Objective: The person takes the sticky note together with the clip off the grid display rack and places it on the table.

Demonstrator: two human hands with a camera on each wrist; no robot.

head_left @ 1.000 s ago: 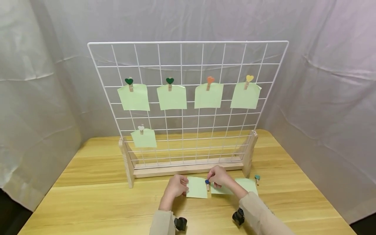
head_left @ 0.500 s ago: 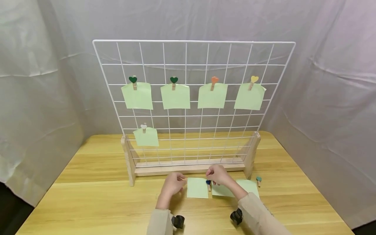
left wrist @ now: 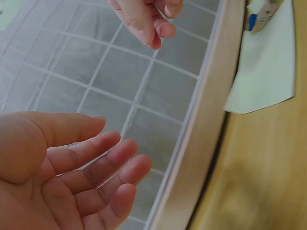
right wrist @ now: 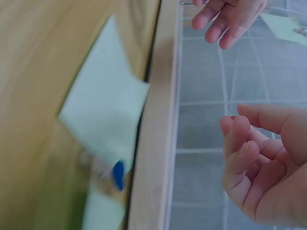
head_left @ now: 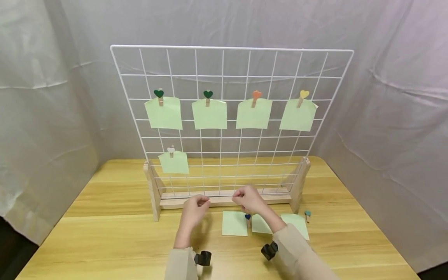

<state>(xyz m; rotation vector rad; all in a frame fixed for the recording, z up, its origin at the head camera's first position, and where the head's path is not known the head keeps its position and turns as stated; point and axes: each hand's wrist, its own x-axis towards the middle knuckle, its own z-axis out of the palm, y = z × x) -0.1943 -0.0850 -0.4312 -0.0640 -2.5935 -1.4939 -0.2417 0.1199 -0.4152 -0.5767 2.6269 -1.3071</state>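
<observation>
My left hand [head_left: 194, 212] hovers before the wooden base of the wire rack, fingers apart; the left wrist view shows its palm [left wrist: 72, 187] holding nothing. To its right, my right hand [head_left: 249, 199] is raised in front of the base with loosely bent fingers, and nothing shows between them in the right wrist view. Below the hands, a green paper note [head_left: 235, 224] lies on the table. A small clothespin with a blue heart [head_left: 248, 217] lies at its right edge. A second note [head_left: 261, 224] is partly hidden by my right forearm, and a third note [head_left: 297, 225] lies beyond it.
A white wire grid [head_left: 224, 132] stands in a wooden base [head_left: 224, 202]. Several green notes, such as one note [head_left: 174, 162] at lower left, hang there by heart clothespins. Another clothespin with a teal heart [head_left: 307, 216] lies right of the loose notes on the table [head_left: 105, 241].
Both hands have come off the left loose note and the blue-heart clothespin, moving up and leftward. Note and clothespin stay on the table. The head view has shifted slightly.
</observation>
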